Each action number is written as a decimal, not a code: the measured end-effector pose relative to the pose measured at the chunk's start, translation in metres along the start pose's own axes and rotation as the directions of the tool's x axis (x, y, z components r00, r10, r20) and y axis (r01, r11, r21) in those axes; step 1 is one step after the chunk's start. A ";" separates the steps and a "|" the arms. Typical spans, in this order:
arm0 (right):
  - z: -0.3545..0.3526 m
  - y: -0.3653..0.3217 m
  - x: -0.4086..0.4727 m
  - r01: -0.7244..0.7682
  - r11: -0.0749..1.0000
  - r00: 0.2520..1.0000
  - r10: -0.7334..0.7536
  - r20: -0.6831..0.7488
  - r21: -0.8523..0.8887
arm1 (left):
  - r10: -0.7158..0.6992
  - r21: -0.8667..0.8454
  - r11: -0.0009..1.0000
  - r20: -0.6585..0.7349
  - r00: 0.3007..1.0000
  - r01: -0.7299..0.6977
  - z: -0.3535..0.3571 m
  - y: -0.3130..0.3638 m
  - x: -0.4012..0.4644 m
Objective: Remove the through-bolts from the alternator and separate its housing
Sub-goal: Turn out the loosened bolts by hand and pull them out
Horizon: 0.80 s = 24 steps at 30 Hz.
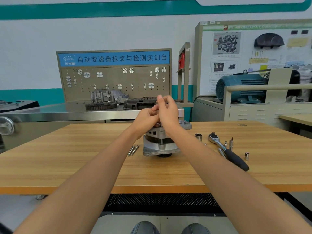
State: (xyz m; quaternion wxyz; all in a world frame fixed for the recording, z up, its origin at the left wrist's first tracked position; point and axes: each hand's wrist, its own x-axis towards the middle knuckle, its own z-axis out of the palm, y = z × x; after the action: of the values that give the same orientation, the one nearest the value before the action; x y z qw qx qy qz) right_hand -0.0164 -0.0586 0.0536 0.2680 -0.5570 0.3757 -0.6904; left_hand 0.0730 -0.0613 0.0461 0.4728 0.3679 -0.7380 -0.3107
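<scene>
Both hands meet over the alternator [161, 142]: left hand [146, 118] and right hand [167, 110], fingers curled together; held item hidden

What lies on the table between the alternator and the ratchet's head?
In the head view, a single upright socket stands on the wooden table between the alternator and the ratchet head.

One alternator [161, 142], two loose bolts [133, 150], one ratchet [226, 150], two sockets [198, 136], two hands [167, 112]
</scene>
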 end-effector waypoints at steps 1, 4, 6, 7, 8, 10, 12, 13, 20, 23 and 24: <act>0.001 0.000 0.000 -0.008 1.000 1.000 0.008 0.004 0.005 | 0.005 0.016 1.000 -0.010 1.000 -0.005 0.000 -0.001 0.000; 0.003 0.000 0.000 -0.039 0.999 0.999 0.040 -0.011 0.033 | 0.027 0.035 0.999 -0.020 0.999 -0.026 0.000 -0.002 0.000; 0.003 -0.001 0.000 -0.057 0.997 0.998 0.057 -0.016 0.048 | 0.034 0.048 0.998 -0.020 0.999 -0.034 0.001 -0.002 0.001; 0.003 -0.001 0.001 -0.064 0.996 0.998 0.065 -0.015 0.054 | 0.032 0.052 0.998 -0.024 0.999 -0.031 0.001 -0.003 0.001; 0.003 -0.001 0.001 -0.069 0.996 0.997 0.070 -0.015 0.056 | 0.028 0.055 0.998 -0.027 0.999 -0.027 0.001 -0.003 0.001; 0.003 -0.001 0.002 -0.069 0.997 0.997 0.070 -0.019 0.043 | 0.022 0.060 0.998 -0.025 0.999 -0.020 0.002 -0.003 0.002; 0.003 -0.001 0.002 -0.068 0.997 0.997 0.069 -0.022 0.031 | 0.014 0.057 0.998 -0.025 1.000 -0.012 0.003 -0.002 0.002; 0.002 -0.001 0.002 -0.067 0.997 0.997 0.068 -0.021 0.029 | 0.013 0.054 0.998 -0.023 1.000 -0.012 0.003 -0.001 0.002; -0.001 0.000 0.006 -0.074 0.997 0.997 0.074 0.024 0.014 | -0.019 0.081 0.996 -0.037 0.999 0.022 0.004 0.001 0.001; -0.002 0.000 0.008 -0.108 0.994 0.992 0.107 0.069 0.011 | -0.033 0.093 0.995 -0.081 0.996 0.041 0.004 -0.001 0.003; -0.003 0.000 0.009 -0.115 0.993 0.991 0.114 0.074 0.005 | -0.040 0.085 0.995 -0.089 0.995 0.047 0.004 -0.002 0.003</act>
State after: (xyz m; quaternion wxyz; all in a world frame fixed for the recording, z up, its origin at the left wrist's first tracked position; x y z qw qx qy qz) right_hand -0.0212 -0.0650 0.0583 0.3235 -0.5583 0.3936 -0.6548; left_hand 0.0691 -0.0643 0.0446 0.4811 0.4173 -0.7213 -0.2721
